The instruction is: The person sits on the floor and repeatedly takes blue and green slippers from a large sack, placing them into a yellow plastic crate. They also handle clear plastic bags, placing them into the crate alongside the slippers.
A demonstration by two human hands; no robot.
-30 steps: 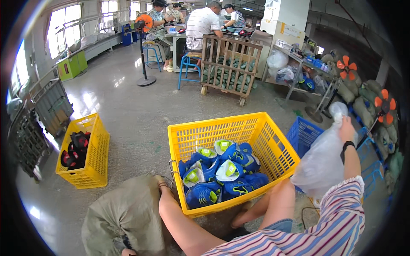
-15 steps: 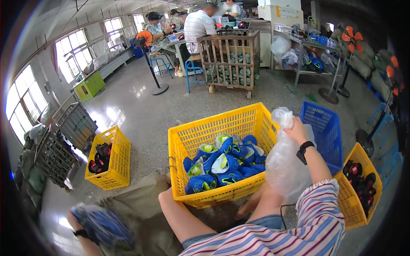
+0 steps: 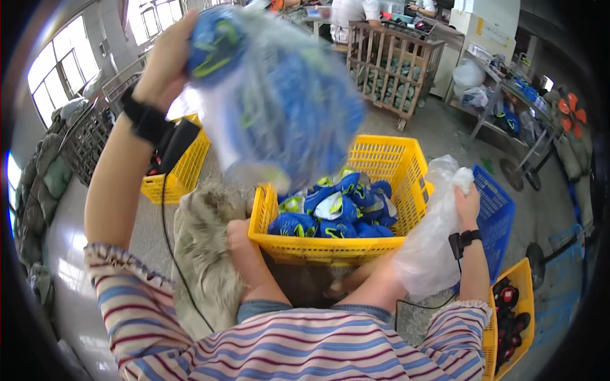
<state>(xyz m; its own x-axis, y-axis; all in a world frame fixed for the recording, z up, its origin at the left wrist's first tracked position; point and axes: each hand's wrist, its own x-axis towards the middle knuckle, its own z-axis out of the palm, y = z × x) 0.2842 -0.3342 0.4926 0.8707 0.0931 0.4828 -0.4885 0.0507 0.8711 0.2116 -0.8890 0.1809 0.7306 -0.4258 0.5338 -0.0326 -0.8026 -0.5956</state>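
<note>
Raised from low on the left half a second earlier, the person's left hand (image 3: 166,66) now holds a filled plastic bag (image 3: 286,101) high, blurred by motion. It is packed with blue-and-lime shoes and hides the far left part of a large yellow crate (image 3: 330,246). Loose blue shoes (image 3: 340,206) lie heaped inside that crate, between the person's knees. The hands are well apart: the left is clamped on the filled bag's left end, the right hand (image 3: 467,204) on the bunched neck of a limp plastic bag (image 3: 429,238), just right of the crate. Beyond it stands a blue crate (image 3: 499,213); near right, a smaller yellow crate (image 3: 523,279) holds dark shoes (image 3: 508,324). An olive cloth sack (image 3: 206,254) lies near left. Far off stands a slatted cart (image 3: 389,73).
</note>
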